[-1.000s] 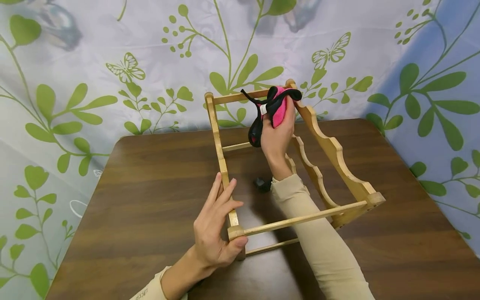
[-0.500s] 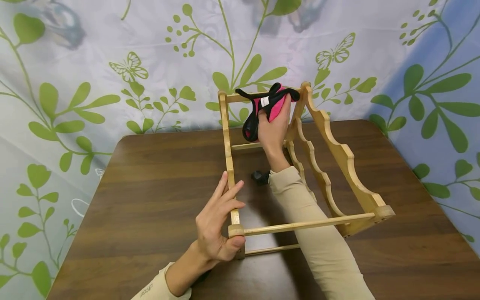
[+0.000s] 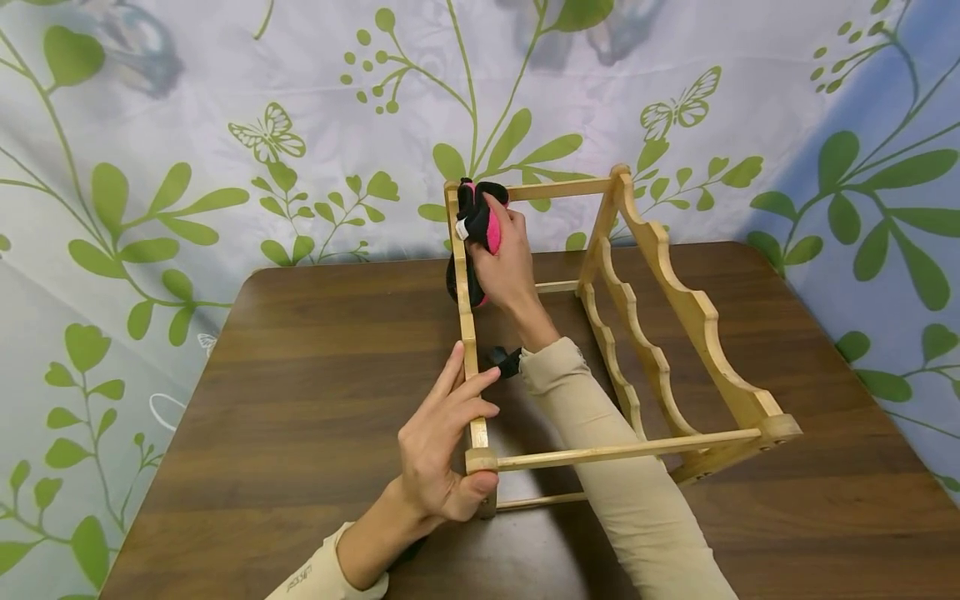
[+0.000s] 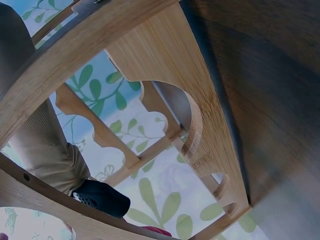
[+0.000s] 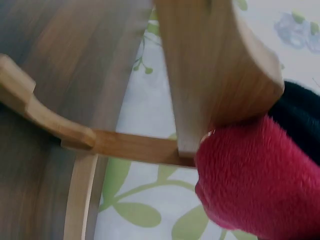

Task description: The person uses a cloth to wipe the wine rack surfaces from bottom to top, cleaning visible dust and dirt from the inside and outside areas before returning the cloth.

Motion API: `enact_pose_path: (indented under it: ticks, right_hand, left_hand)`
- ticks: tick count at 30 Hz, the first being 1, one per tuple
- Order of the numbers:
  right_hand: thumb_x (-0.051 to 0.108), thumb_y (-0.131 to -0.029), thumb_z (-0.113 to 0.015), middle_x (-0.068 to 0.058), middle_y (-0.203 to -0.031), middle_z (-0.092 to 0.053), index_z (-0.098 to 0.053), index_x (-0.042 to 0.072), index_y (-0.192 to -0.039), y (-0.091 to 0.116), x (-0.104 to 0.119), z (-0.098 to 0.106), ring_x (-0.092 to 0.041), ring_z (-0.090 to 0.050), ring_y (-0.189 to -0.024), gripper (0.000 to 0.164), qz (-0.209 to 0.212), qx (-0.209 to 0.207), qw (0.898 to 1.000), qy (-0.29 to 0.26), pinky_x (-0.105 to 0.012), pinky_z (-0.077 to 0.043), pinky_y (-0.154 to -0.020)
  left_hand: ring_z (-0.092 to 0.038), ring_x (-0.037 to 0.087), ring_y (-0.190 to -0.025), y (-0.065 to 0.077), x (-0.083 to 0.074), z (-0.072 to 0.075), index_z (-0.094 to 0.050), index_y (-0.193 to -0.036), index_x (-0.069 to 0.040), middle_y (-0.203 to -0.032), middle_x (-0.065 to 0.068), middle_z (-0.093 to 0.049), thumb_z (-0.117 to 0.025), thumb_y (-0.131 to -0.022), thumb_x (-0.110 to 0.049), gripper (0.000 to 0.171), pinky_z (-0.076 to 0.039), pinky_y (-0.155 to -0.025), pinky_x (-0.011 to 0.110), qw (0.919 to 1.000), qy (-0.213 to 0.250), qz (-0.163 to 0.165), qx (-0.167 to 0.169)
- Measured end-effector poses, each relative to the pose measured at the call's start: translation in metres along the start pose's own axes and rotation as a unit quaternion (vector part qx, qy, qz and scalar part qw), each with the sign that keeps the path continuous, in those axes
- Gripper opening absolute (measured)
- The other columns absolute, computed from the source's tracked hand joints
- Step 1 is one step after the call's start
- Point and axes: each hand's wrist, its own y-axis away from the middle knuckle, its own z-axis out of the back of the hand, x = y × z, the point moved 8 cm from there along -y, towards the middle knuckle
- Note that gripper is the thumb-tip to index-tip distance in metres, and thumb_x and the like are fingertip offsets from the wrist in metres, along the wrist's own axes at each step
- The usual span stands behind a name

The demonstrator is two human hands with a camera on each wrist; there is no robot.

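Observation:
A light wooden wine rack (image 3: 693,333) with wavy scalloped rails stands on the table, its near end toward me. My left hand (image 3: 438,450) holds the rack's near left corner, thumb against the front and fingers lying across the top rail. At the far left corner, my right hand (image 3: 506,258) grips a pink fuzzy cloth (image 3: 493,232) with black trim and presses it onto the rail. In the right wrist view, the fuzzy pink cloth (image 5: 255,185) touches the wood; the hand itself is hidden there. Neither hand shows in the left wrist view.
The brown wooden table (image 3: 322,375) extends on both sides of the rack. A patterned curtain (image 3: 360,100) with green leaves and butterflies hangs behind it. My right forearm (image 3: 615,467) reaches over the rack's near crossbar. A dark strap (image 3: 508,362) sits at the right wrist.
My right hand has moved left with the cloth, from the far crossbar to the far left corner. The rack has shifted slightly right in view. My left hand keeps its hold.

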Motion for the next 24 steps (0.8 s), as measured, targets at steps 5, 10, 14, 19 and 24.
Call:
enact_pose_path:
  ticks: [5,10,14,19,24]
  right_hand:
    - [0.004,-0.089,-0.062,-0.018,-0.124,-0.049,-0.047,0.013,-0.147,-0.002,-0.001,0.001,-0.028,-0.053,-0.107,0.06,0.015,0.015,1.0,-0.015,-0.04,-0.043,-0.093]
    - [0.005,-0.088,-0.068,-0.017,-0.115,-0.055,-0.053,0.011,-0.142,-0.003,-0.002,0.004,-0.028,-0.054,-0.104,0.056,0.032,-0.001,0.999,-0.025,-0.038,-0.043,-0.094]
    - [0.006,-0.087,-0.072,-0.019,-0.115,-0.057,-0.052,0.008,-0.141,-0.003,-0.004,0.007,-0.03,-0.055,-0.106,0.058,0.046,-0.023,0.999,-0.006,-0.039,-0.044,-0.095]
    - [0.003,-0.085,-0.071,-0.02,-0.118,-0.058,-0.052,0.009,-0.141,-0.003,-0.01,0.018,-0.032,-0.055,-0.107,0.059,0.058,-0.061,0.996,0.029,-0.045,-0.044,-0.095]
    - [-0.002,-0.085,-0.068,-0.019,-0.12,-0.058,-0.053,0.012,-0.14,-0.002,-0.024,0.038,-0.032,-0.055,-0.11,0.058,0.04,-0.117,0.991,0.043,-0.047,-0.042,-0.095]
  left_hand:
    - [-0.064,0.05,-0.101,0.0,0.0,-0.001,-0.058,-0.082,0.008,-0.095,0.029,-0.068,-0.037,-0.104,-0.042,0.058,-0.046,-0.095,0.059,1.0,-0.001,0.002,0.002]
    - [-0.066,0.047,-0.098,0.0,0.0,-0.002,-0.057,-0.082,0.007,-0.093,0.028,-0.068,-0.036,-0.104,-0.043,0.059,-0.045,-0.095,0.06,1.0,-0.004,0.002,0.001]
    - [-0.066,0.048,-0.098,0.0,-0.001,-0.002,-0.057,-0.081,0.007,-0.092,0.027,-0.069,-0.036,-0.104,-0.042,0.058,-0.046,-0.094,0.059,0.9999,-0.009,-0.003,-0.007]
    - [-0.067,0.047,-0.096,0.0,-0.001,-0.002,-0.058,-0.081,0.008,-0.091,0.027,-0.069,-0.038,-0.103,-0.042,0.057,-0.047,-0.094,0.058,0.9998,-0.01,-0.009,-0.012]
    - [-0.068,0.044,-0.095,0.001,0.0,-0.001,-0.059,-0.082,0.008,-0.093,0.028,-0.069,-0.039,-0.103,-0.042,0.058,-0.047,-0.094,0.058,0.9998,-0.007,-0.009,-0.017]
